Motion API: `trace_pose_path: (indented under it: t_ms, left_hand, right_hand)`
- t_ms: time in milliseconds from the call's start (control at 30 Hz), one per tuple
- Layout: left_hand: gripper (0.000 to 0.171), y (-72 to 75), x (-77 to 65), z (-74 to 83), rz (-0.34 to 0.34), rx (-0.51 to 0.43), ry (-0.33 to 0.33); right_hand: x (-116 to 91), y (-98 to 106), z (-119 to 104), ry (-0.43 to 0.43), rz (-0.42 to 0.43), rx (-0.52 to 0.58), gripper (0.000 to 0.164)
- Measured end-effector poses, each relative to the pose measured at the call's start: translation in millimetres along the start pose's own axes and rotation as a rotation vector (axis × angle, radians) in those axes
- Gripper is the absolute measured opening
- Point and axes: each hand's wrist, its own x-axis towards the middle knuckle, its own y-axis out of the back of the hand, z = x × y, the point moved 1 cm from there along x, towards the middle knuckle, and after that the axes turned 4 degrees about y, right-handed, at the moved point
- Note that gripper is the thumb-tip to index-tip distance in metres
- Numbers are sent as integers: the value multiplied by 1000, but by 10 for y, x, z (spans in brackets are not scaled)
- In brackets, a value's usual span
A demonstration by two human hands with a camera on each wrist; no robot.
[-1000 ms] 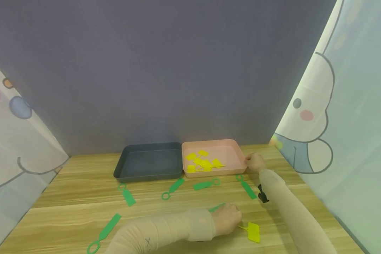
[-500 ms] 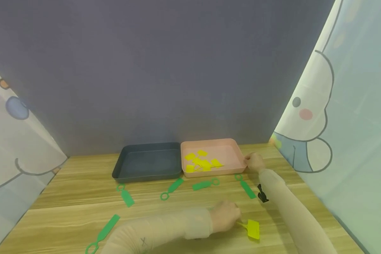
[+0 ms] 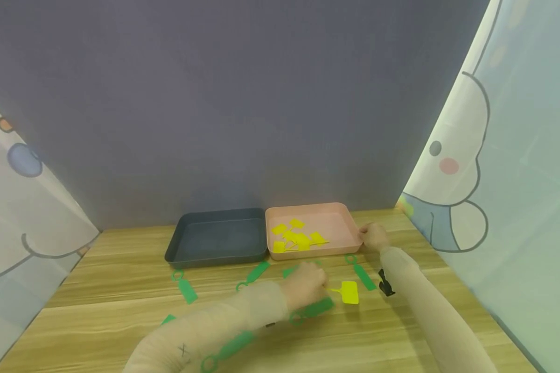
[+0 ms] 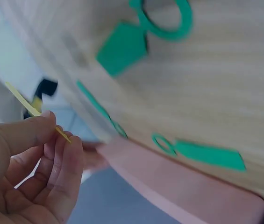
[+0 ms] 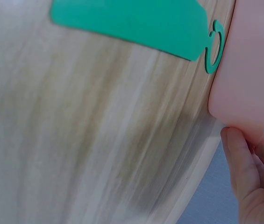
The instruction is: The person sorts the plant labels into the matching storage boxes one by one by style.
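A: Looking at the head view, a yellow tag (image 3: 349, 292) is seen pinched by its thin stem in the left hand (image 3: 306, 284), thumb and fingers closed on it, and held above the wooden table (image 3: 98, 311), short of the pink tray (image 3: 354, 228).

B: And the right hand (image 3: 375, 237)?

A: It is curled against the tray's right corner; the fingertips (image 5: 237, 154) are seen pressed to the rim in the right wrist view.

B: What could be spoiled from here?

A: The stem is thin and gripped only at its tip, so the tag could probably be twisted or dropped if the pinch is loosened. It might also be snagged on the tray wall if carried too low. The green tags (image 3: 364, 277) lying in front of the tray could be brushed aside by the sleeve.

B: How is the tag pointed?

A: Its long axis is laid roughly left to right, the flat square end being turned toward the right and the stem toward the palm. In the left wrist view it is seen edge-on, tilted upward away from the fingers (image 4: 61, 154).
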Motion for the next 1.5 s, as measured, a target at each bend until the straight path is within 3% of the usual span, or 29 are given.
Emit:
trace_pose_path:
  t_ms: [200, 300, 600, 767, 967, 1067, 1300, 1500]
  left_hand:
    - [13, 144, 66, -338, 67, -7, 104]
    - [12, 211, 107, -500, 90, -67, 152]
    - [13, 360, 293, -838, 75, -137, 372]
    - [16, 322, 442, -917, 49, -56, 446]
    - [18, 240, 657, -960, -17, -111, 590]
    - [20, 223, 738, -976, -44, -79, 636]
    - [18, 171, 786, -976, -115, -67, 700]
    - [30, 90, 794, -1001, -129, -71, 730]
  right_hand:
    - [-14, 9, -14, -9, -4, -5, 30]
    - [-16, 2, -26, -22, -8, 3, 30]
    - [15, -84, 16, -24, 5, 45, 28]
    - [1, -106, 41, -22, -1, 68, 27]
    - [-59, -82, 49, -20, 21, 52, 26]
    - [-84, -90, 32, -8, 28, 43, 26]
    - [-102, -128, -31, 14, 37, 28, 24]
    - [-119, -159, -71, -22, 27, 48, 24]
